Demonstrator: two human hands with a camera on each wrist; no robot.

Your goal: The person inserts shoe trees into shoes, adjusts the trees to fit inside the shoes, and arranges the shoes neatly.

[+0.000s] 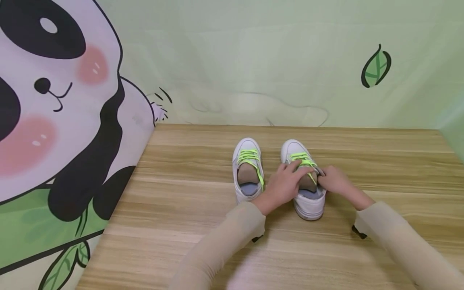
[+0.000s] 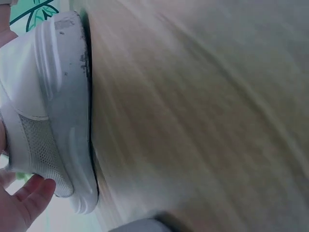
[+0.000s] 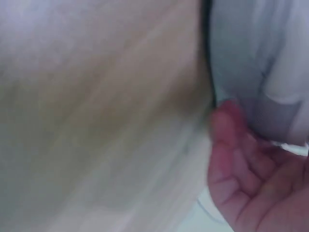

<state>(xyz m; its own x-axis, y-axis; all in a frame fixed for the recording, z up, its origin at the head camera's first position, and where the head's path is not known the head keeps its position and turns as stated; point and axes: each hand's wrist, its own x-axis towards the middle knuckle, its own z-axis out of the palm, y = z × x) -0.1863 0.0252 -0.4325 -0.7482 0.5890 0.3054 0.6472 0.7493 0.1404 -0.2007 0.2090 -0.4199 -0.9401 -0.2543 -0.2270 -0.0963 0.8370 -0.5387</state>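
Two white sneakers with neon-green laces stand side by side on the wood-grain surface, toes pointing away. My left hand (image 1: 284, 183) holds the front of the right sneaker (image 1: 309, 205), its thumb and fingers at the laces (image 1: 299, 156). In the left wrist view, fingers (image 2: 36, 198) touch the mesh side near the toe. My right hand (image 1: 335, 179) grips the same shoe's right side by the opening edge; its curled fingers (image 3: 231, 159) lie against the upper in the right wrist view. What the fingertips pinch is partly hidden. Beside my left hand is the left sneaker (image 1: 247, 161), untouched.
Brown tongues or inserts fill the shoe openings. Behind the wood-grain surface (image 1: 181, 225) rises a pale green backdrop (image 1: 235, 60) with a leaf drawing (image 1: 377, 68). A large panda picture (image 1: 61, 133) covers the left side.
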